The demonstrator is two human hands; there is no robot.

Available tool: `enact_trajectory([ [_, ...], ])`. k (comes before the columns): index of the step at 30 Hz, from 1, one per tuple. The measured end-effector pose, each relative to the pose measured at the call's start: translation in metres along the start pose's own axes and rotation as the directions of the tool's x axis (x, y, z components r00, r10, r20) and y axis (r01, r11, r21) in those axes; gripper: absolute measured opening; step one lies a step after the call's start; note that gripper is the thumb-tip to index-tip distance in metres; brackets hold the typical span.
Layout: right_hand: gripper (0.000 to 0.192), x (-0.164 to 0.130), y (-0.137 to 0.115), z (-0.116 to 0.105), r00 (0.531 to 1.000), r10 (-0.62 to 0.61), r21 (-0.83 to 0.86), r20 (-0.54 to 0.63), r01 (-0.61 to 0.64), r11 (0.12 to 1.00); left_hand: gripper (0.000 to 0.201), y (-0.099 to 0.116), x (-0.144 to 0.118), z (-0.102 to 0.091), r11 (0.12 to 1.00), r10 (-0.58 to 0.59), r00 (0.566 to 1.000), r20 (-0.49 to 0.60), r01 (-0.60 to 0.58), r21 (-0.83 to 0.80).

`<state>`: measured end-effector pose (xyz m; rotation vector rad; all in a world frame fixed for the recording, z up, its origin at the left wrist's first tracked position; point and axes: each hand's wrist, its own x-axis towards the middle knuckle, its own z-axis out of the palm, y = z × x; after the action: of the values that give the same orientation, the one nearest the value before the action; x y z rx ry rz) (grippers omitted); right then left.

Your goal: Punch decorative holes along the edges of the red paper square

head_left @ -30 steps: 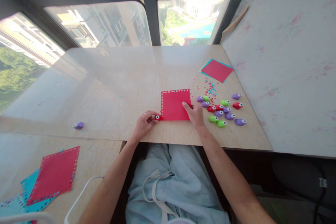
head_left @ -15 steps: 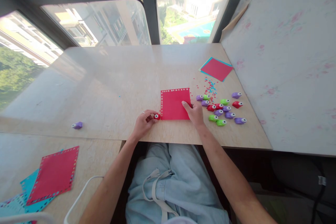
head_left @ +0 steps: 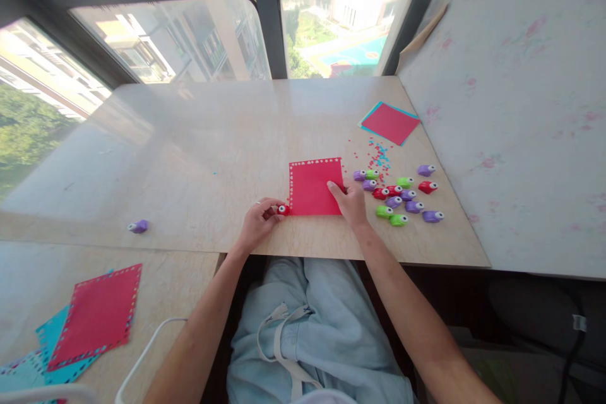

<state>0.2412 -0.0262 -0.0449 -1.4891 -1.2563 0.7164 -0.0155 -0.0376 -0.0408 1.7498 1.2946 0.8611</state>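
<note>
A square sheet of red paper (head_left: 312, 189) lies in front of me, with small holes punched along its top and left edges. At its lower left corner my left hand (head_left: 260, 222) is closed on a small red craft punch (head_left: 283, 209), which meets the paper's edge. My right hand (head_left: 353, 202) grips the right edge of the sheet, thumb on top and fingers beyond the edge. Right beside that hand lie several purple, green and red craft punches (head_left: 394, 202).
Red and blue paper bits (head_left: 381, 154) are scattered below a stack of coloured paper (head_left: 391, 123). A lone purple punch (head_left: 139, 226) lies at left. Sheets with punched edges (head_left: 97, 315) overlap at lower left, near a white curved tube (head_left: 142, 353). A patterned wall (head_left: 521, 126) bounds the right.
Both hands, the red paper and the red punch keep their places; the view has only shifted very slightly.
</note>
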Motion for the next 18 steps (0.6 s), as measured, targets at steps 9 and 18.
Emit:
enact_trajectory([
  [9, 0.03, -0.0003, -0.0002, 0.0008, 1.0, -0.009, -0.013, -0.005, 0.009, 1.0, 0.019, -0.0009, -0.0008, 0.0007, 1.0, 0.013, 1.0, 0.003, -0.013, 0.012],
  [18, 0.031, 0.0008, -0.0005, 0.0038, 0.999, -0.003, -0.051, -0.033, 0.002, 0.999, 0.019, 0.0002, -0.0013, 0.0034, 0.999, 0.034, 0.999, -0.002, -0.034, 0.032],
])
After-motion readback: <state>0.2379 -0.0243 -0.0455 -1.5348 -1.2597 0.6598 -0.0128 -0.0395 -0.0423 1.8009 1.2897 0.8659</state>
